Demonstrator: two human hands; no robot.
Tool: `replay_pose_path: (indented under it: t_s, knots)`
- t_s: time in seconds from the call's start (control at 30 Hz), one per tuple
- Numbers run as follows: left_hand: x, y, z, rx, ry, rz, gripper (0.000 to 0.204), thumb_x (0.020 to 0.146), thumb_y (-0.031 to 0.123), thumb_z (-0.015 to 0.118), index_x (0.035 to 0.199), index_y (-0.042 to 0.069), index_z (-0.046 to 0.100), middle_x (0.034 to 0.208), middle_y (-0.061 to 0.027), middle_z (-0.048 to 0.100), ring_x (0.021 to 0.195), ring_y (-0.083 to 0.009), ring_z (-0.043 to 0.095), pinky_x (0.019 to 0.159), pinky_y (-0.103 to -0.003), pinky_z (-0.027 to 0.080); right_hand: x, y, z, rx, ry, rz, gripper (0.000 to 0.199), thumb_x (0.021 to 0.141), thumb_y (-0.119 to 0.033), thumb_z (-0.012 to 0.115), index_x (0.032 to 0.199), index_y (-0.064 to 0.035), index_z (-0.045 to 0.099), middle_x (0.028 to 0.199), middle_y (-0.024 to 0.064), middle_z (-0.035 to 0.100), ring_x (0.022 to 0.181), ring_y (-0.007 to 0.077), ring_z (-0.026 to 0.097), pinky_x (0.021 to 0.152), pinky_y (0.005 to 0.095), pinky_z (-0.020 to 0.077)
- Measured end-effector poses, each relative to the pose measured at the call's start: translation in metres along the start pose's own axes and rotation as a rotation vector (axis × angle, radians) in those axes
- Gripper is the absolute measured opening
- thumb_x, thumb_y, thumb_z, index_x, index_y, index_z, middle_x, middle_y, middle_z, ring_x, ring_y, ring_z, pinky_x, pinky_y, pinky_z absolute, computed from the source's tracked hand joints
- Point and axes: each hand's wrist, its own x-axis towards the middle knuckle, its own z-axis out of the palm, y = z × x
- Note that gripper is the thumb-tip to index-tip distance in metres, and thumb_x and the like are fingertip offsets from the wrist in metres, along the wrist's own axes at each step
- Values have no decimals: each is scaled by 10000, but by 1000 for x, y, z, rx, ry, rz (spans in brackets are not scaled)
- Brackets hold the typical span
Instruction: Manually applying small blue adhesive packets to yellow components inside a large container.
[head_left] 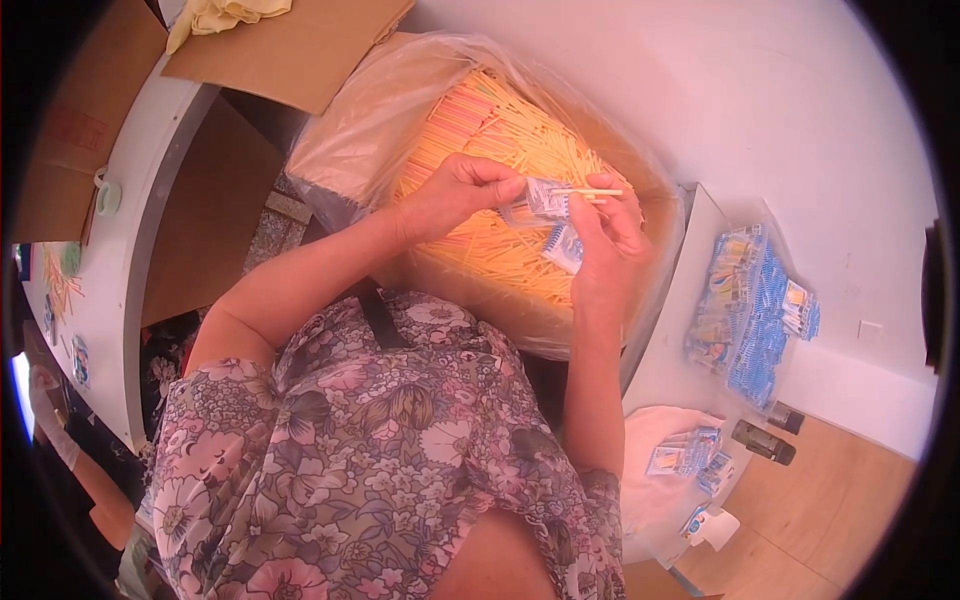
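Both my hands are over a cardboard box full of thin yellow and pinkish sticks (480, 262). My left hand (465, 192) is closed, pinching the edge of a small clear plastic packet (546, 198) with blue and white print. In my right hand (612, 232), a few pale yellow sticks (590, 192) are held between thumb and fingers, their ends lying against the packet. Just below, beside the right wrist, is another blue and white packet (563, 247); whether it rests on the sticks or hangs from something I cannot tell.
Clear plastic film (350, 130) lines the box. At right, a clear bin (735, 320) holds many blue packets, and more packets (688, 455) lie on a pink cloth (645, 500). A white table (165, 170) curves along the left, where another person's arm (95, 490) shows.
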Motion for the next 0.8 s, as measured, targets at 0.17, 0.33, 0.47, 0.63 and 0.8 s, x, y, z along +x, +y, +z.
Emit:
replay_pose_path:
  t_s: [0.17, 0.33, 0.47, 0.63, 0.8]
  knots:
    - [1, -2, 0, 21, 42, 25, 288, 906, 243, 584, 1007, -15, 663, 886, -36, 652, 838, -97, 574, 773, -255, 480, 0, -6, -2, 101, 48, 27, 89, 769, 39, 671, 852, 15, 652, 1005, 61, 581, 887, 116, 559, 745, 247, 469]
    - [2, -3, 0, 21, 42, 64, 213, 898, 175, 597, 1003, 6, 675, 856, -13, 657, 796, -68, 572, 740, -236, 484, 3, -2, -6, 96, 64, 19, 90, 768, 51, 668, 847, 12, 652, 997, 65, 585, 887, 123, 562, 746, 246, 470]
    - [1, 0, 0, 28, 53, 29, 216, 896, 177, 601, 1007, 7, 675, 864, -16, 660, 808, -71, 575, 746, -238, 486, 3, -1, -6, 125, 88, 22, 86, 769, 49, 668, 840, 4, 656, 998, 63, 587, 893, 121, 560, 749, 246, 468]
    - [0, -1, 0, 67, 0, 36, 276, 902, 231, 588, 1017, -8, 665, 894, -32, 659, 843, -93, 574, 786, -253, 476, 1, -5, 2, 66, 40, 37, 74, 756, 24, 687, 821, 10, 654, 1001, 64, 590, 918, 122, 550, 757, 258, 456]
    - [0, -1, 1, 43, 9, 22, 283, 901, 239, 590, 1018, -7, 665, 893, -37, 659, 845, -99, 578, 785, -258, 478, 5, 2, -1, -140, 12, -111, 122, 714, -8, 724, 804, 22, 647, 1005, 81, 599, 919, 134, 551, 784, 273, 436]
